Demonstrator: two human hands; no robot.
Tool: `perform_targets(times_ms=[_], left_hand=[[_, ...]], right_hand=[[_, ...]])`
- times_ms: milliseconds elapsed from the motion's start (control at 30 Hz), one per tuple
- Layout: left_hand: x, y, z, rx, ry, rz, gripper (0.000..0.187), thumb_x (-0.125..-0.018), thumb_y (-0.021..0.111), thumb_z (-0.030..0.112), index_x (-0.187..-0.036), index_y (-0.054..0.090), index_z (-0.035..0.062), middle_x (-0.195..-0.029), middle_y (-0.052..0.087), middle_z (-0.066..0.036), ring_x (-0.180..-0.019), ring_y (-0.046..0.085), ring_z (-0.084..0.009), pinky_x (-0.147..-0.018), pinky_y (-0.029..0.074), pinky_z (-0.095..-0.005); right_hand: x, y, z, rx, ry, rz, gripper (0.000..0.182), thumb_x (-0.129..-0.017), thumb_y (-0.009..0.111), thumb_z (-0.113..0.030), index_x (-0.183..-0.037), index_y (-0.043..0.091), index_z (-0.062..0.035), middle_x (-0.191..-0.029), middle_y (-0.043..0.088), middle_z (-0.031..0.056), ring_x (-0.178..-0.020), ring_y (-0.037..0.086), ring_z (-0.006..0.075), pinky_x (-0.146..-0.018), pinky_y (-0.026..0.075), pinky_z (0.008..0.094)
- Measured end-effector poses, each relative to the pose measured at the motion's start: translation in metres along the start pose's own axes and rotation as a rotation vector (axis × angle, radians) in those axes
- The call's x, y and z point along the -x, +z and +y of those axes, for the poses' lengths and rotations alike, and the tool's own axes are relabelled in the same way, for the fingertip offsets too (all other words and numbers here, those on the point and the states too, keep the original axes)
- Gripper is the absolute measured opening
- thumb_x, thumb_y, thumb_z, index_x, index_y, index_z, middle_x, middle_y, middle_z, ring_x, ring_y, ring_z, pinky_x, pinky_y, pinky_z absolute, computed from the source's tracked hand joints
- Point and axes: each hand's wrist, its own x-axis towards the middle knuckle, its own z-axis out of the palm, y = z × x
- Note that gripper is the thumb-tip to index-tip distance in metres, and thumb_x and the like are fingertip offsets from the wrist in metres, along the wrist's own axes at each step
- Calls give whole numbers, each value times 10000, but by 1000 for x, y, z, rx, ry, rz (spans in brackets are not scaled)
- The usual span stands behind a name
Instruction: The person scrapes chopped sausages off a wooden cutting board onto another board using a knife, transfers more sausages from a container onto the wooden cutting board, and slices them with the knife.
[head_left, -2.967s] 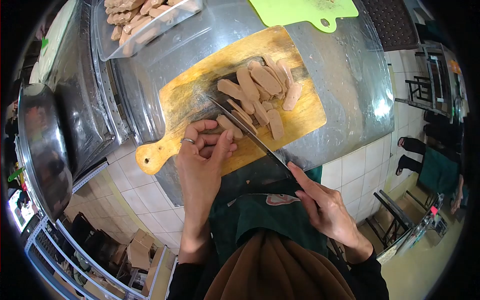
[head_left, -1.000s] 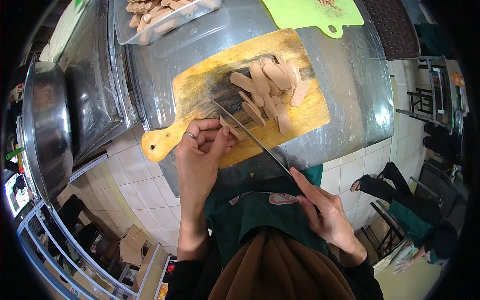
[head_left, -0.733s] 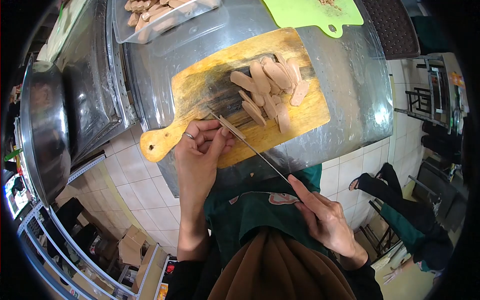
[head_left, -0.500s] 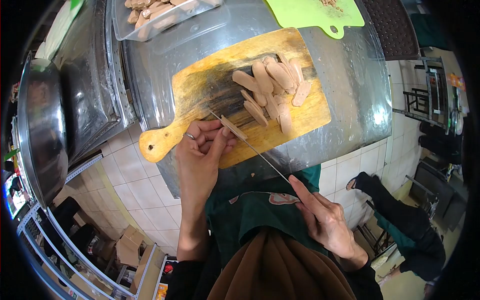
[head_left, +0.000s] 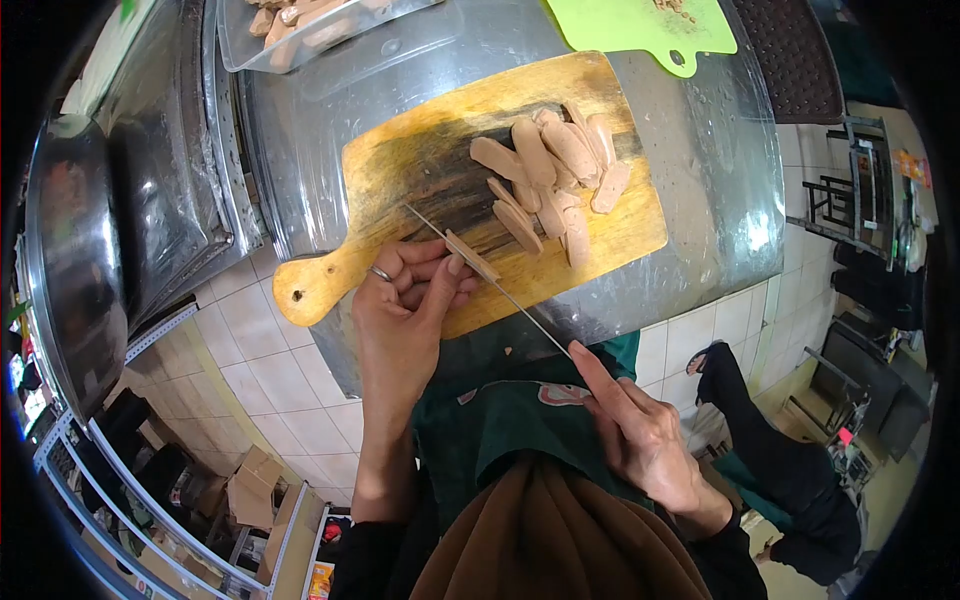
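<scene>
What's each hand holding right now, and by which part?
Left hand: a sausage piece, by its side nearest the thumb. Right hand: a knife, by its handle end, which the grip hides.

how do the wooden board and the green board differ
The wooden board is yellow-brown with dark patches; the green board is bright green. The wooden board bears large slices; the green board has small crumbs. Both rest on the grey table.

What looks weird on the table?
The wooden board has a blackish patch, far darker than the rest, maybe a stain. Its handle pokes past the table. Brown crumbs dot the green board.
</scene>
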Motion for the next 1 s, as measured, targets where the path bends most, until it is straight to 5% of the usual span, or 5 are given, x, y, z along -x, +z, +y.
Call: perform_targets(times_ms=[400,700,1000], left_hand=[[0,1,1,-2,7,6,145,-984,628,65,-1073,594,-45,-937,724,-127,-836,707,-138,-748,563,-237],[0,2,3,-26,-1,7,143,-978,632,55,-1068,589,-47,-938,722,-134,-852,714,-152,-758,558,-240],[-3,2,2,-5,-19,6,143,-975,642,67,-1047,591,-44,-931,722,-127,-843,714,-148,-736,549,-239]], right_hand=[[-7,7,-3,46,-17,44,776,-840,645,78,-1524,410,-203,-723,537,87,-612,616,244,-590,570,421],[-19,16,-2,50,20,19,772,-886,669,-54,-1545,352,-303,-739,522,111,-630,645,310,-574,564,460],[-28,15,-5,55,22,1,779,-879,672,-51,-1547,350,-290,-729,521,120,-615,641,325,-569,556,465]])
